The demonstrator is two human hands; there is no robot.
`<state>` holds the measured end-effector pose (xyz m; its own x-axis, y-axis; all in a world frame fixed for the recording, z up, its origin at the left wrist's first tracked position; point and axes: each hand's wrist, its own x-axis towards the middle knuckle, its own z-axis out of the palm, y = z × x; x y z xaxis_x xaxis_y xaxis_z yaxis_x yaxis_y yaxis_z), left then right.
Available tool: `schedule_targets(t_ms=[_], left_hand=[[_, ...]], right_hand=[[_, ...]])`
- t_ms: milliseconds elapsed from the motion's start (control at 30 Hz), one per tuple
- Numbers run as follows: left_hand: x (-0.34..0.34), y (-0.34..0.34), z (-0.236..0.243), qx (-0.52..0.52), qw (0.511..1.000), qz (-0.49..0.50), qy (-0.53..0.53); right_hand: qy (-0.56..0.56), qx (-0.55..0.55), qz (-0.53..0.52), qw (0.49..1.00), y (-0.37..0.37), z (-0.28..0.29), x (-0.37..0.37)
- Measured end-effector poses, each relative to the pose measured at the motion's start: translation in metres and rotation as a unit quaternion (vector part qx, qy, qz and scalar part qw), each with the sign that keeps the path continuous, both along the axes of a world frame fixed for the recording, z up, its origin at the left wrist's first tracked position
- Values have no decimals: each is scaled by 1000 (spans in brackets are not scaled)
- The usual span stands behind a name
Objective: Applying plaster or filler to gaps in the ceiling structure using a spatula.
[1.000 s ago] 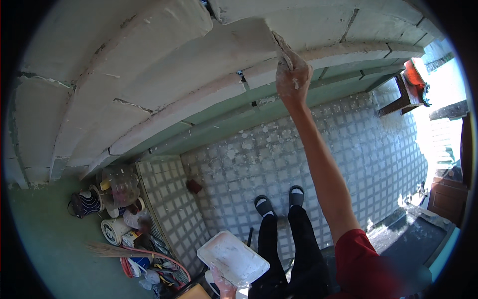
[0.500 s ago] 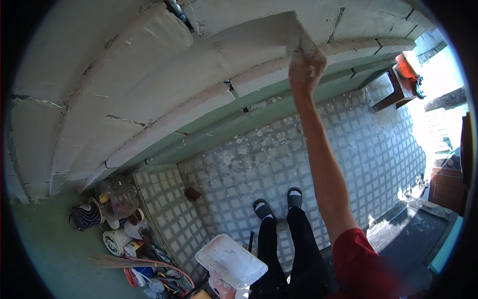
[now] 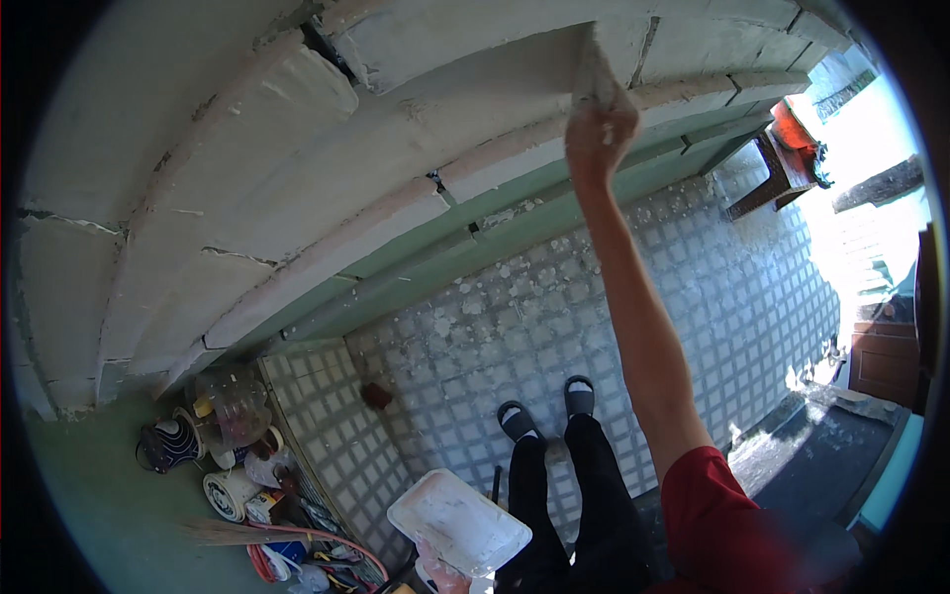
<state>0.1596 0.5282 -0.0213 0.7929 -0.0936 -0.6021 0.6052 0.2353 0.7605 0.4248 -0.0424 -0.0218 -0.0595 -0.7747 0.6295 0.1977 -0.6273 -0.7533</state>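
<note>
My right hand is raised at arm's length and closed around a putty knife. Its blade, seen nearly edge-on, lies against the stepped, pale-plastered surface. Low down, my left hand grips a white rectangular plastic tray by its near left edge. White paste smears the tray's inside, and whitish residue covers both hands. A dark gap and several cracks break the plaster.
A light patterned tile floor spreads around my sandalled feet. Buckets, a broom and a hose crowd the lower left. At right stands a brown stool bearing an orange-red object.
The view has shifted slightly, so the surroundings sit a little further left. My right hand and the putty knife stay at nearly the same height against the plaster. The tray has barely moved.
</note>
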Motion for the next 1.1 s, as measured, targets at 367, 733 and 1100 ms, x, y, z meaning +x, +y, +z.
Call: schedule_targets(t_ms=[367,733,1100], left_hand=[[-48,102,-107,-306,918,217,129],[-35,17,-37,69,990,-91,-81],[-53,11,-33,31,996,-38,-71]], right_hand=[[90,-105,-197,971,-51,3,-16],[-2,-86,171,982,13,24,-15],[29,-93,110,989,48,53,9]])
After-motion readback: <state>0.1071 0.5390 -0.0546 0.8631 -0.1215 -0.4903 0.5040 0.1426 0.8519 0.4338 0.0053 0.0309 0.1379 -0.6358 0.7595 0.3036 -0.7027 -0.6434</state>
